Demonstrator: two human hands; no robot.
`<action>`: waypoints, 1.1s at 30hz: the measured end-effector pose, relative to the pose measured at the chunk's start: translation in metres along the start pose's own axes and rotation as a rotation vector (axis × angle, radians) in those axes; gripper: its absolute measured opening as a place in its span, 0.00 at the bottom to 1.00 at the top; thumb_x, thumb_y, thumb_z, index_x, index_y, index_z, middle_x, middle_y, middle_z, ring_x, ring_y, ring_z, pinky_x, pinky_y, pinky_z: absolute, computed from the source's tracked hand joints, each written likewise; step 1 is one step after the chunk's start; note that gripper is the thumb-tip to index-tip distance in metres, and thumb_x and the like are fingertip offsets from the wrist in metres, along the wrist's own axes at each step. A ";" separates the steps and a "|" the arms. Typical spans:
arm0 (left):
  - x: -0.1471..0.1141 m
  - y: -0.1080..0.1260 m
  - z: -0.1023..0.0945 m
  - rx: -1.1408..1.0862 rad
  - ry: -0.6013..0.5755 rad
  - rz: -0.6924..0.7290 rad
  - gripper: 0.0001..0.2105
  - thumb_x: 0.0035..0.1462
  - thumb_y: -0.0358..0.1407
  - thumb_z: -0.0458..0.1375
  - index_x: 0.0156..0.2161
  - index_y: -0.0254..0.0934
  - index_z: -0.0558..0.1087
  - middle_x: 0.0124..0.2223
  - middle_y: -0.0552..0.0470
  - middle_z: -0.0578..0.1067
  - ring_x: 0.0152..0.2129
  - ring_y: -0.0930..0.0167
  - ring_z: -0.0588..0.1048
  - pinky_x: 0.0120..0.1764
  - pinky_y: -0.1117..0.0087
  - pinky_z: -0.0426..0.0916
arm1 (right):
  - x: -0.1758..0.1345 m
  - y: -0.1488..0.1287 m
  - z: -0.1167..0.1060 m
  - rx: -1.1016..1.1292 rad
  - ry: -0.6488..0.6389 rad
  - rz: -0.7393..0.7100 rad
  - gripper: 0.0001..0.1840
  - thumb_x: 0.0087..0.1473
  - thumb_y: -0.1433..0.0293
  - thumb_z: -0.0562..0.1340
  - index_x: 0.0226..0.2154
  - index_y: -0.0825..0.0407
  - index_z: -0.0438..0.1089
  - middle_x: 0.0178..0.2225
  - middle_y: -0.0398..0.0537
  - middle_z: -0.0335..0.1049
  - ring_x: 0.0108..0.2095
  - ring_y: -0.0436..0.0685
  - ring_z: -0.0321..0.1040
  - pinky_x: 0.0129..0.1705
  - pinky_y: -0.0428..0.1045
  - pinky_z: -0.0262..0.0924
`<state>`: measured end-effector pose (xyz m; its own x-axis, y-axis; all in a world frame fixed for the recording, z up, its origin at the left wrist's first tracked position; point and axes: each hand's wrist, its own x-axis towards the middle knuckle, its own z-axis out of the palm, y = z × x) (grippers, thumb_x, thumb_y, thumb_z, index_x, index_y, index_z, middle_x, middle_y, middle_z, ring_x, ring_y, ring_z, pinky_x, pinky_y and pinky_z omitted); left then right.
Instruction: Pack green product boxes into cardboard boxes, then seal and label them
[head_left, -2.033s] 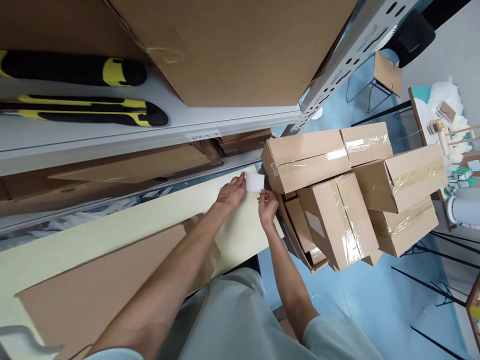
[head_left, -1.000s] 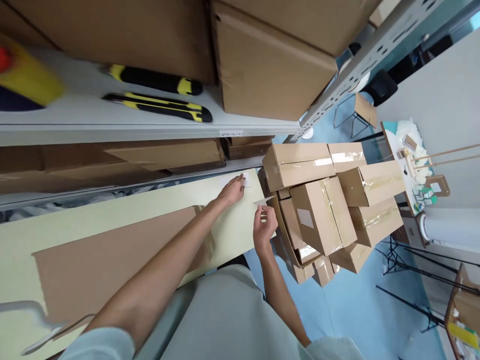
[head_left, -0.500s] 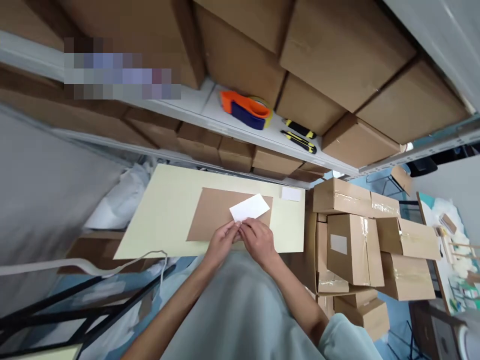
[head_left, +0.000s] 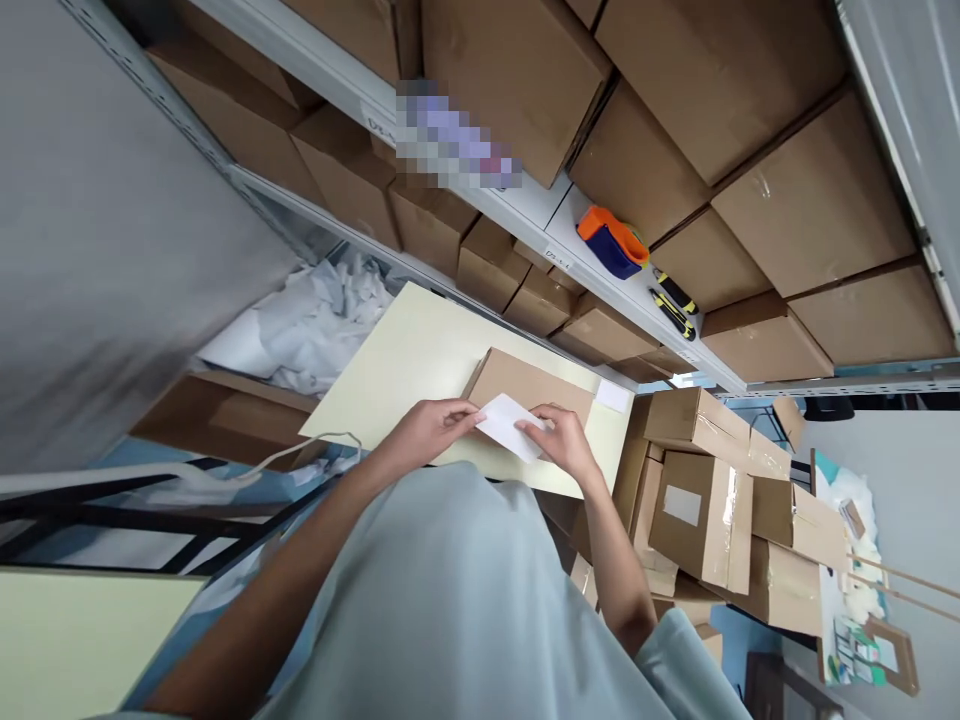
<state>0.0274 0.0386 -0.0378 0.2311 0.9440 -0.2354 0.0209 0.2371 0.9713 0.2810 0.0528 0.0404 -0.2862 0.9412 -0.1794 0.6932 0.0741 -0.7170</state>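
Between my two hands is a white paper label [head_left: 508, 422], held above the near side of a brown cardboard box [head_left: 529, 377]. My left hand [head_left: 431, 430] pinches its left corner. On the opposite edge, the thumb and fingers of my right hand [head_left: 564, 438] grip the paper. The box lies on a pale yellow tabletop [head_left: 397, 365]. A second white label or small stack [head_left: 613, 395] rests at the table's right end.
Above the table a metal shelf [head_left: 517, 205] carries cardboard boxes, an orange-and-blue tape dispenser [head_left: 613, 242] and two black-and-yellow utility knives [head_left: 675, 303]. Taped cartons [head_left: 694, 520] are piled at the right. Crumpled white paper [head_left: 300, 325] fills a carton at the left.
My hands have spread apart, from meeting at the label's near corner to gripping it at opposite sides. The label has turned and come closer to me. The view has rotated.
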 end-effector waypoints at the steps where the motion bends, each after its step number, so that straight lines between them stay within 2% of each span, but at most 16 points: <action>1: 0.001 0.002 -0.004 -0.049 0.034 -0.007 0.29 0.55 0.67 0.66 0.35 0.40 0.83 0.35 0.47 0.86 0.34 0.61 0.85 0.41 0.65 0.80 | 0.000 -0.002 0.005 0.089 -0.029 0.066 0.21 0.64 0.49 0.71 0.32 0.48 0.79 0.32 0.45 0.80 0.35 0.58 0.74 0.41 0.52 0.69; 3: 0.003 0.006 -0.009 -0.157 0.115 -0.031 0.31 0.54 0.69 0.66 0.37 0.39 0.84 0.35 0.45 0.86 0.33 0.61 0.84 0.38 0.64 0.81 | -0.001 -0.007 0.018 0.251 0.012 0.166 0.26 0.59 0.46 0.73 0.26 0.49 0.74 0.27 0.42 0.73 0.29 0.54 0.67 0.34 0.49 0.62; 5: 0.002 0.009 -0.013 -0.238 0.122 -0.058 0.33 0.54 0.70 0.66 0.41 0.38 0.85 0.39 0.42 0.87 0.35 0.60 0.85 0.37 0.63 0.81 | -0.003 -0.012 0.031 0.385 0.122 0.224 0.28 0.55 0.44 0.74 0.25 0.49 0.72 0.26 0.41 0.70 0.28 0.53 0.64 0.32 0.48 0.59; 8: -0.007 0.009 -0.015 -0.300 -0.044 -0.116 0.34 0.50 0.69 0.70 0.44 0.38 0.86 0.42 0.41 0.88 0.40 0.58 0.86 0.39 0.61 0.81 | -0.004 -0.021 0.047 0.499 0.323 0.274 0.31 0.54 0.40 0.74 0.26 0.49 0.70 0.26 0.41 0.69 0.28 0.52 0.61 0.31 0.48 0.58; 10: -0.016 0.007 -0.014 -0.316 -0.150 -0.158 0.34 0.45 0.67 0.73 0.44 0.39 0.86 0.39 0.42 0.88 0.39 0.57 0.86 0.39 0.61 0.81 | -0.002 -0.028 0.053 0.498 0.429 0.278 0.33 0.53 0.38 0.73 0.25 0.48 0.68 0.26 0.41 0.68 0.28 0.52 0.60 0.31 0.48 0.58; 13: -0.027 0.005 -0.010 -0.331 -0.207 -0.180 0.32 0.43 0.65 0.75 0.41 0.40 0.86 0.38 0.41 0.88 0.37 0.56 0.86 0.36 0.61 0.80 | 0.000 -0.039 0.055 0.441 0.538 0.265 0.34 0.53 0.36 0.71 0.25 0.48 0.67 0.27 0.42 0.67 0.30 0.53 0.61 0.32 0.48 0.59; 18: -0.030 0.008 -0.011 -0.301 -0.193 -0.165 0.32 0.45 0.67 0.73 0.38 0.39 0.85 0.40 0.39 0.88 0.35 0.58 0.85 0.31 0.64 0.77 | -0.001 -0.053 0.053 0.382 0.588 0.266 0.32 0.55 0.38 0.70 0.27 0.48 0.67 0.29 0.43 0.69 0.32 0.54 0.63 0.34 0.49 0.60; 22: -0.028 0.014 -0.012 -0.302 -0.195 -0.170 0.33 0.43 0.67 0.74 0.38 0.38 0.83 0.37 0.41 0.87 0.34 0.59 0.84 0.31 0.64 0.78 | -0.005 -0.059 0.053 0.386 0.620 0.250 0.31 0.56 0.40 0.71 0.27 0.49 0.68 0.28 0.43 0.70 0.32 0.54 0.63 0.36 0.50 0.61; 29: -0.026 0.021 -0.007 -0.283 -0.204 -0.120 0.28 0.49 0.64 0.72 0.37 0.39 0.84 0.32 0.44 0.85 0.31 0.60 0.82 0.31 0.65 0.77 | -0.011 -0.056 0.047 0.374 0.647 0.275 0.31 0.55 0.39 0.71 0.27 0.48 0.69 0.28 0.44 0.72 0.33 0.55 0.65 0.38 0.50 0.64; 33: -0.025 0.021 0.000 -0.278 -0.209 -0.090 0.27 0.50 0.64 0.72 0.37 0.40 0.84 0.34 0.44 0.85 0.31 0.60 0.83 0.29 0.65 0.77 | -0.016 -0.053 0.040 0.369 0.642 0.310 0.32 0.55 0.37 0.70 0.27 0.48 0.68 0.30 0.45 0.73 0.34 0.56 0.66 0.39 0.51 0.65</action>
<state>0.0219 0.0196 -0.0113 0.4349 0.8561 -0.2793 -0.2089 0.3976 0.8935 0.2223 0.0207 0.0538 0.3980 0.9151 -0.0645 0.3832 -0.2297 -0.8946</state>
